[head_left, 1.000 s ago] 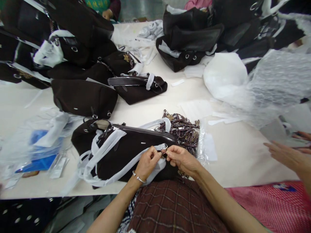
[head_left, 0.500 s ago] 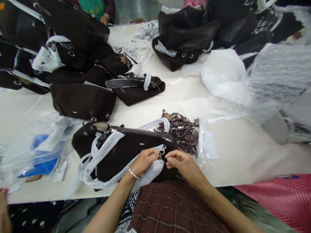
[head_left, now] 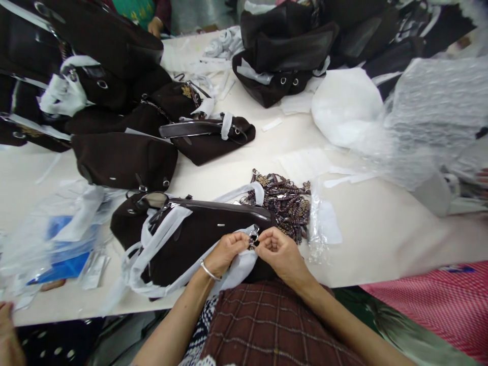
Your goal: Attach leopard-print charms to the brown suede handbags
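A dark brown handbag lies on the table in front of me, its handles wrapped in white tissue strips. My left hand pinches a small metal clasp near the bag's right end. My right hand is closed in a pinch at the other side of the same clasp, by a silver ring. The fingertips partly hide what joins clasp and ring. Just beyond my right hand is a pile of beaded chain straps with gold charms.
More dark handbags are heaped at the left and at the back right. White foam wrap lies on the right. Plastic bags with a blue sheet lie at left. A person's hand shows across the table, another at lower left.
My right hand has moved left to the clasp, and its fingers have closed there. My left hand keeps its pinch. The whole view has shifted slightly.
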`<action>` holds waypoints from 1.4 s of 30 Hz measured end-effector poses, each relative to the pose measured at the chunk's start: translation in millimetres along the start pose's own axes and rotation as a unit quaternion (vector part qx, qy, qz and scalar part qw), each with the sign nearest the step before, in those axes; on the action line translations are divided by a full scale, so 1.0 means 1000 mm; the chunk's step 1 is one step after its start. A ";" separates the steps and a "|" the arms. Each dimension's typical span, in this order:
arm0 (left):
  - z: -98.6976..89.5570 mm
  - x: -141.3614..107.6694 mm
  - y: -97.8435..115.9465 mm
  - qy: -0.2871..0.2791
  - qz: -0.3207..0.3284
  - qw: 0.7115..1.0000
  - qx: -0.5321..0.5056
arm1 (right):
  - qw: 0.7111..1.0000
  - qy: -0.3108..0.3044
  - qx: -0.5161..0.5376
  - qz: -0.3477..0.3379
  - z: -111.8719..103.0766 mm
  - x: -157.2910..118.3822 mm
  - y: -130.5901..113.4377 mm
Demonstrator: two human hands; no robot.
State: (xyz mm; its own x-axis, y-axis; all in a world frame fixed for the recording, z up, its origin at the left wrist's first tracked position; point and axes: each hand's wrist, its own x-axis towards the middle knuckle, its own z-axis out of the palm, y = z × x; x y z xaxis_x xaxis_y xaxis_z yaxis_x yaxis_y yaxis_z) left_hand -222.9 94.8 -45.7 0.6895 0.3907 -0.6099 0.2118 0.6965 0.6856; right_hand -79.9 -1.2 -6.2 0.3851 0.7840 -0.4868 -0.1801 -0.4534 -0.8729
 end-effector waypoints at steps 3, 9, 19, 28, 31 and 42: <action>0.001 0.000 0.001 0.012 0.011 0.999 0.031 | 1.000 -0.006 -0.013 0.003 -0.001 0.004 0.002; 0.005 -0.004 0.007 0.026 0.011 0.997 0.066 | 1.000 -0.007 -0.012 0.015 0.001 0.010 0.007; 0.003 -0.004 0.006 0.025 0.027 0.995 0.098 | 0.998 -0.036 -0.024 0.046 -0.001 0.020 0.006; 0.005 -0.004 0.004 0.050 0.055 0.988 0.138 | 0.995 -0.049 -0.050 0.077 0.000 0.027 0.000; 0.004 -0.004 0.001 0.057 0.065 0.984 0.158 | 0.994 -0.058 -0.053 0.076 0.001 0.028 0.001; -0.002 -0.001 -0.005 0.110 0.050 0.973 0.195 | 0.998 -0.033 -0.033 0.030 0.001 0.021 0.013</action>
State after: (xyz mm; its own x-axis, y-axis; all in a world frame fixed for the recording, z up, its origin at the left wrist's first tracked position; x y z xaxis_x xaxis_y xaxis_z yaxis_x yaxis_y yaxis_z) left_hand -226.5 92.5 -48.8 0.5635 0.5943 -0.5738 0.4276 0.3845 0.8181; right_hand -75.6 9.8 -28.0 0.3148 0.7795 -0.5416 -0.1413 -0.5257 -0.8388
